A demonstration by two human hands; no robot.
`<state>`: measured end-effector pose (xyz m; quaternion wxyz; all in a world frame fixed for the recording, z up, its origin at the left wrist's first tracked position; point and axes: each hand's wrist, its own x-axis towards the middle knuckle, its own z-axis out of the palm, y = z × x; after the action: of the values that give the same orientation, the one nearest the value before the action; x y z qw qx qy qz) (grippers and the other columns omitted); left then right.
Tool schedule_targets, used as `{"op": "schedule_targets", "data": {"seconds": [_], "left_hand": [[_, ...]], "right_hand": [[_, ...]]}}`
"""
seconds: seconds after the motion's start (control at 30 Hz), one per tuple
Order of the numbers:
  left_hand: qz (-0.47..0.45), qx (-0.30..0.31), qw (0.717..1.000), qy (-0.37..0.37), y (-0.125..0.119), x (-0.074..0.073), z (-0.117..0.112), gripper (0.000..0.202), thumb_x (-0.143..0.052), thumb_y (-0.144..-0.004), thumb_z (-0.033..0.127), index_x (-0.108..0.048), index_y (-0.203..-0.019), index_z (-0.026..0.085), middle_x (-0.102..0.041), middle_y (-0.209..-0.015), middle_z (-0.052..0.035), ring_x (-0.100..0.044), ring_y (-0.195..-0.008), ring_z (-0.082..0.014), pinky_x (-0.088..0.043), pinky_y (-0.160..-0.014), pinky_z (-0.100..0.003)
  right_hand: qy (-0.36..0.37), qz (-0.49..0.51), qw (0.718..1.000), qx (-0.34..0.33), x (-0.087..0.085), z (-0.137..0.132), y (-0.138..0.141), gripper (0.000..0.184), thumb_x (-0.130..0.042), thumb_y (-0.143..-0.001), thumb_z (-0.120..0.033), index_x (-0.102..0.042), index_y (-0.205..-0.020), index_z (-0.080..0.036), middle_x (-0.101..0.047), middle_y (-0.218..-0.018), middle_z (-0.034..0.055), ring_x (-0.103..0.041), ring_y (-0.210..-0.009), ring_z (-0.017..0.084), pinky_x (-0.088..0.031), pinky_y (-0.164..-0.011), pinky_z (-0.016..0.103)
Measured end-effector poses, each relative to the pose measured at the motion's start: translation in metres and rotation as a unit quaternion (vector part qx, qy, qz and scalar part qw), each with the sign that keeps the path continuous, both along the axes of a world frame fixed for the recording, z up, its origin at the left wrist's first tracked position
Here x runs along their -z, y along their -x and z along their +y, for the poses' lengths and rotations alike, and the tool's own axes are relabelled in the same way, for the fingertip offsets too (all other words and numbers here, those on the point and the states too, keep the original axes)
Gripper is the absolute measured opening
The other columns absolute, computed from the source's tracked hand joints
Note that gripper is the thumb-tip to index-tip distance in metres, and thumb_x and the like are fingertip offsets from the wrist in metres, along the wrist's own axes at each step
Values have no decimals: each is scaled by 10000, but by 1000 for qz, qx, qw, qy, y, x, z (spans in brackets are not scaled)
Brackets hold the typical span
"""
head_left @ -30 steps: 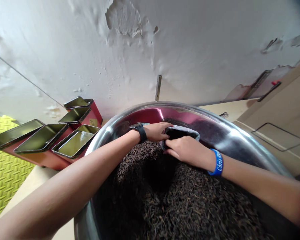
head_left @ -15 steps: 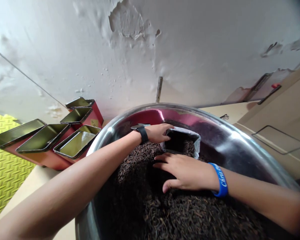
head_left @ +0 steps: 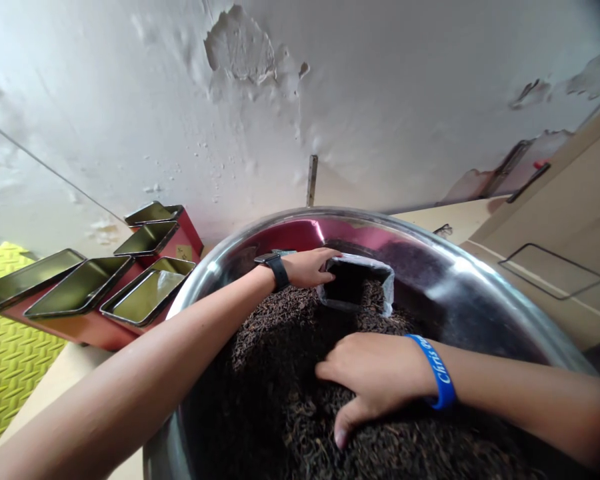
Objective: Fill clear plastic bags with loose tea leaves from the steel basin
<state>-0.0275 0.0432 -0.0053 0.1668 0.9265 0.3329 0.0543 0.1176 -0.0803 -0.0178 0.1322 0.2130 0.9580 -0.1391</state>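
Inside a large steel basin lies a heap of dark dried tea leaves. A box-shaped container with a whitish plastic lining lies in the heap, its mouth facing me and some leaves inside. My left hand, below a black watch, is closed on the container's left edge, thumb at the mouth. Nearer to me, my right hand, with a blue wristband, rests palm down on the leaves. Its thumb is spread from the fingers, and the fingertips dip partly into the leaves.
Several open red tins with gold-coloured insides stand left of the basin on a pale tabletop. Yellow textured matting shows at far left. Behind is a peeling wall; a cardboard box stands at right.
My right hand has drawn back from the container's mouth toward me, its fingers now lower in the leaves. My left hand stays on the container. The view has shifted slightly.
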Motion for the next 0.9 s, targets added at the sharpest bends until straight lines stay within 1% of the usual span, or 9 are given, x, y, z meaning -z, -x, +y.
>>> {"op": "schedule_targets", "data": {"seconds": [0.13,0.2,0.27,0.4,0.53,0.67,0.8,0.83,0.9], "left_hand": [[3,-4,1000,-1,0,0,0,584,-490,-809,314,-321,-1339,136,-478,-1273,-111,-507,-1072,-199,-403,-903,-291],[4,-3,1000,-2,-1,0,0,589,-492,-808,311,-315,-1342,137,-471,-1281,-110,-507,-1070,-196,-403,-898,-284],[4,-2,1000,-2,-2,0,0,589,-491,-810,314,-311,-1344,142,-465,-1289,-108,-503,-1078,-196,-402,-900,-285],[-2,-2,1000,-4,-2,0,0,580,-495,-811,313,-317,-1336,145,-459,-1299,-102,-491,-1099,-195,-397,-917,-292],[-3,6,1000,-8,-2,1,1,567,-500,-805,273,-326,-1326,137,-443,-1318,-105,-473,-1128,-190,-384,-950,-298],[-4,11,1000,-15,-3,1,2,537,-462,-802,198,-332,-1318,121,-450,-1313,-111,-469,-1141,-178,-375,-969,-289],[2,8,1000,-17,-4,0,1,524,-462,-814,214,-335,-1313,113,-457,-1305,-117,-478,-1131,-178,-387,-953,-281],[3,7,1000,-17,-4,-1,0,523,-467,-817,223,-337,-1312,115,-461,-1300,-116,-483,-1123,-179,-390,-947,-281],[5,4,1000,-19,-4,-2,-1,532,-479,-820,245,-332,-1316,121,-465,-1294,-113,-494,-1106,-181,-396,-936,-284]], "right_hand": [[-12,-24,999,-19,-3,2,-2,578,-349,-821,-643,-644,-876,-150,-676,-701,100,-617,-586,203,-278,-465,278],[-29,-18,999,-28,-7,4,-4,509,-356,-856,-583,-641,-864,-162,-676,-695,85,-620,-592,196,-261,-469,279],[-54,-8,998,-20,-11,7,-6,460,-363,-870,-550,-630,-861,-175,-676,-697,69,-620,-590,192,-257,-474,279],[-146,19,988,50,-13,22,-10,360,-397,-884,-482,-593,-875,-181,-673,-720,53,-624,-614,192,-292,-502,275],[-253,51,960,110,-5,45,-18,214,-529,-838,-362,-583,-885,-160,-664,-779,62,-618,-705,202,-355,-571,281],[-321,75,933,144,2,57,-23,120,-560,-809,-235,-599,-869,-139,-631,-869,90,-573,-828,214,-392,-688,307],[-321,101,931,143,-2,46,-18,104,-530,-824,-221,-598,-847,-145,-615,-869,77,-544,-831,204,-390,-733,329],[-305,113,935,140,-5,41,-15,118,-514,-838,-235,-596,-842,-150,-614,-859,70,-545,-819,197,-391,-732,328],[-233,140,955,116,-8,31,-10,163,-472,-869,-267,-598,-873,-164,-616,-852,50,-552,-806,173,-398,-733,309]]}}
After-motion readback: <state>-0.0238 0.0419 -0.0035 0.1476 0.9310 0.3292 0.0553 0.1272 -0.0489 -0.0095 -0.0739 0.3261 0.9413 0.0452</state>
